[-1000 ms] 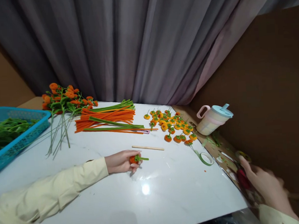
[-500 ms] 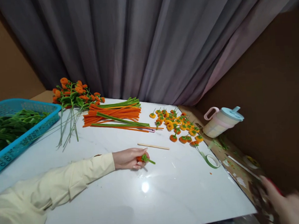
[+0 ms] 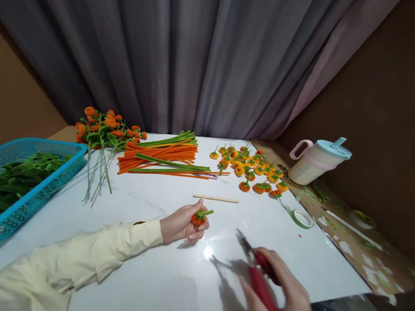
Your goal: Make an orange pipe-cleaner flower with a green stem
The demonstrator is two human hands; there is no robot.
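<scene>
In the head view, my left hand (image 3: 184,222) is closed around an orange pipe-cleaner flower (image 3: 198,219) with a green top and a short green stem pointing right. My right hand (image 3: 280,288) grips red-handled pliers (image 3: 259,280), whose metal jaws point up and left towards the flower but stay apart from it. A thin wooden stick (image 3: 216,199) lies on the table just beyond my left hand. Several small orange and yellow flower heads (image 3: 254,169) lie farther back to the right. Near the right edge rests a roll of green tape (image 3: 302,219).
A blue basket (image 3: 36,205) of green leaves stands at the left. Behind are orange pipe cleaners (image 3: 158,156), green pipe cleaners (image 3: 172,162) and stemmed orange flowers (image 3: 102,127). A lidded cup (image 3: 314,164) and scattered scraps (image 3: 370,272) lie beyond the white table's (image 3: 132,293) right edge.
My right hand has come from the far right over the table, with the red-handled pliers now plainly in it. My left hand has turned the flower slightly, its stem now pointing more level.
</scene>
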